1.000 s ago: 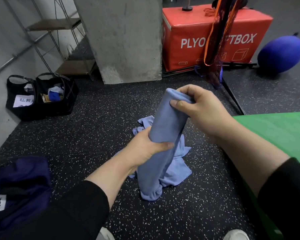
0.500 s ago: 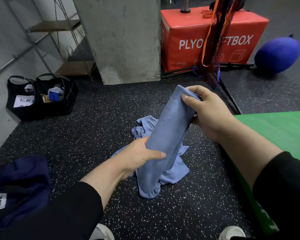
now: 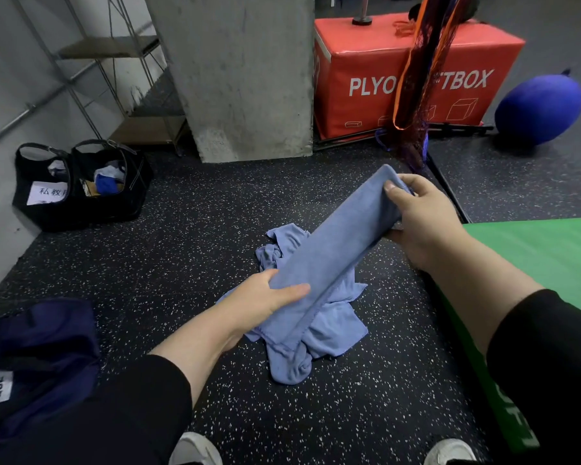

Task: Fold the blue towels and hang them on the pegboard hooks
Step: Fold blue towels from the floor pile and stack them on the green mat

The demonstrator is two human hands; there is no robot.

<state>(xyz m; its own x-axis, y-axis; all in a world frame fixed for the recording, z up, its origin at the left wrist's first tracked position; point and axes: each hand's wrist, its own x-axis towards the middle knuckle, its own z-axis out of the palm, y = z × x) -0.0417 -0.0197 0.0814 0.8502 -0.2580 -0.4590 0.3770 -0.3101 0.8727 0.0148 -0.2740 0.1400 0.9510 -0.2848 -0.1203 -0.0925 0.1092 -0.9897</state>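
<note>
While both hands are gripping: one folded blue towel is being held above the floor.
Left hand: fingers curling round the lower end.
Right hand: thumb and fingers pinching the upper end.
Long axis: slanting from lower left up to upper right.
Beneath: crumpled blue towels are lying on the floor.

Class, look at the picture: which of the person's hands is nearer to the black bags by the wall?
The left. The left hand holds the towel's lower end, on the side of the bags. The right hand holds the upper end, farther off toward the green mat.
</note>
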